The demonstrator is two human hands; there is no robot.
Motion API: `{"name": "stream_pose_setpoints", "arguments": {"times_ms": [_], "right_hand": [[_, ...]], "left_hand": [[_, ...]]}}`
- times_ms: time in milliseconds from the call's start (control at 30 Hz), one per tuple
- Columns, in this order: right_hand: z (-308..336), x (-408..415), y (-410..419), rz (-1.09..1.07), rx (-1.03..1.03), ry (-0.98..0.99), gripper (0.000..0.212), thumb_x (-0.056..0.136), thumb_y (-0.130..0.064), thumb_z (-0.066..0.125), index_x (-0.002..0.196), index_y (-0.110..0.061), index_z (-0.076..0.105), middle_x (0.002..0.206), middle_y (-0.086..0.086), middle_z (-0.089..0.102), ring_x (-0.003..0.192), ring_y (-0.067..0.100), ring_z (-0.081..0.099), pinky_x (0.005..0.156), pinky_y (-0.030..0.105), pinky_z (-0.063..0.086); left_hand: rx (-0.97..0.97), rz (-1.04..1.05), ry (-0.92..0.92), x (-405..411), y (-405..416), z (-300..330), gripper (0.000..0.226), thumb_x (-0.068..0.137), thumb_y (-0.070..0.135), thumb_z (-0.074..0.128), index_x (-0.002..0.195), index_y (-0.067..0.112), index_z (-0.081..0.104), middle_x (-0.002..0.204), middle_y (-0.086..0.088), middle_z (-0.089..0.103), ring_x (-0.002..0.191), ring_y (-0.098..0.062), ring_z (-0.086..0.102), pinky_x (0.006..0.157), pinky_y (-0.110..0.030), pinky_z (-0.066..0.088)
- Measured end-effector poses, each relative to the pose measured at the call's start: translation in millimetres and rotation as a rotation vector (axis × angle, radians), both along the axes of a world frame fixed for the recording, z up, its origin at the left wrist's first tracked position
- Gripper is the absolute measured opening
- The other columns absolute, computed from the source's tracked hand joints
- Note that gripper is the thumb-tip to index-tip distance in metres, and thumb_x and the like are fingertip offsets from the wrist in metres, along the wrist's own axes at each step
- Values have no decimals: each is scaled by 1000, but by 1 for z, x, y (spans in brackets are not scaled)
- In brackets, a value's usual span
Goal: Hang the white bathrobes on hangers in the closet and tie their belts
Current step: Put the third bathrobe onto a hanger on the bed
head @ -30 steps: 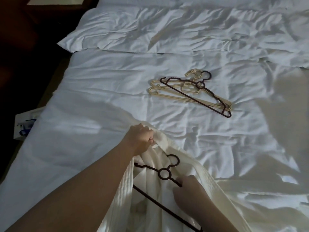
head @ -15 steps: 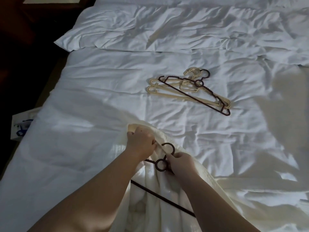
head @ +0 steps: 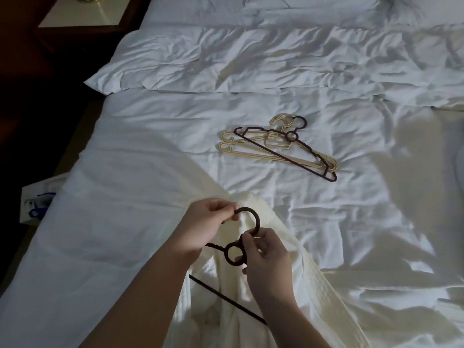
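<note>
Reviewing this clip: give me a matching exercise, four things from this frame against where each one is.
Things:
1. dark hanger
2. pile of spare hangers
3. white bathrobe
4. nightstand

Places:
A. top left, beside the bed
B. spread on the bed beneath both hands
C. held by both hands at its hook
D. lying mid-bed, untouched

Pairs: 1-C, 2-D, 3-B, 4-A

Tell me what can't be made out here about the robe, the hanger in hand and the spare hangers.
Head view only:
- Bathrobe: lower part cut off by the bottom edge; belt not visible.
- Dark hanger: shoulders hidden by the left hand, right hand and robe folds.
- Spare hangers: stacked, cream count unclear.
</note>
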State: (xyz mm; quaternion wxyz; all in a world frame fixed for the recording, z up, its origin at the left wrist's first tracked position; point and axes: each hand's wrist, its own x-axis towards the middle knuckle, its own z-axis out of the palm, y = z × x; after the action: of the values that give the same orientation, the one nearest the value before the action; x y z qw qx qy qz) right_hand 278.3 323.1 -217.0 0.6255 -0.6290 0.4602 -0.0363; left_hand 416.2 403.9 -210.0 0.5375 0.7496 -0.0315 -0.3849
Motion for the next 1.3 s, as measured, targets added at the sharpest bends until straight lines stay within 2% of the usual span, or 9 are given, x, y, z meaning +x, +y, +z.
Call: {"name": "stream_pose_setpoints", "arguments": {"times_ms": [167,333,533,667,767,933,1100,1200,1300], "right_hand": [[14,-5,12,-13,-50,-67,6,99,-31,64,94,-35,65,88,-13,76,78,8,72,76,48,60],[23,-11,25,-50,-32,-122,7,97,-28,67,93,-34,67,87,-9,76,79,13,73,78,49,59],[34,-11,22,54,54,-215,9,100,-19,65,100,-22,73,86,1,77,77,17,75,79,52,59],[42,-12,15,132,42,-226,16,100,-20,64,87,-14,71,80,1,75,76,16,74,79,55,59],[48,-15,8,198,42,-192,15,100,-21,62,90,-21,74,83,-1,76,78,16,73,80,52,58],[57,-21,-4,304,-54,-169,16,100,-23,64,93,-33,74,89,-8,77,82,13,71,79,50,58],[62,-34,-13,222,-81,-162,13,92,-21,74,96,-31,66,84,-7,77,78,13,73,79,50,59],[65,-44,-19,162,-96,-195,45,87,-14,76,112,-36,46,90,-7,72,75,16,73,72,42,60],[63,-46,-40,321,-124,-212,65,79,-17,73,131,-48,49,96,-1,62,84,14,71,78,34,59]], "left_hand": [[-72,133,58,-16,10,26,17,97,30,71,100,16,80,95,-2,79,89,-13,64,98,-39,53],[-15,114,-231,-44,18,53,9,99,30,68,101,24,75,94,6,78,87,-2,71,77,-11,48],[-12,165,-294,-76,19,60,29,103,14,62,100,37,79,99,8,78,88,-3,73,67,-13,52],[20,240,-380,-88,18,59,23,99,8,67,100,29,77,99,12,78,95,-7,74,81,-35,62],[14,329,-296,-89,18,63,26,86,21,85,104,27,66,94,8,79,92,-11,76,83,-45,62],[140,379,-72,-75,14,80,37,81,48,85,102,22,70,90,10,80,84,-1,75,81,-26,56],[41,162,7,-60,14,87,28,88,43,79,102,19,75,87,-1,81,85,-15,77,80,-29,58],[30,12,-112,-57,11,95,26,94,40,74,92,14,76,81,-2,79,82,-17,75,84,-36,58],[49,-118,-171,-53,6,98,26,97,44,69,94,19,72,80,1,79,82,-16,75,90,-43,55]]}}
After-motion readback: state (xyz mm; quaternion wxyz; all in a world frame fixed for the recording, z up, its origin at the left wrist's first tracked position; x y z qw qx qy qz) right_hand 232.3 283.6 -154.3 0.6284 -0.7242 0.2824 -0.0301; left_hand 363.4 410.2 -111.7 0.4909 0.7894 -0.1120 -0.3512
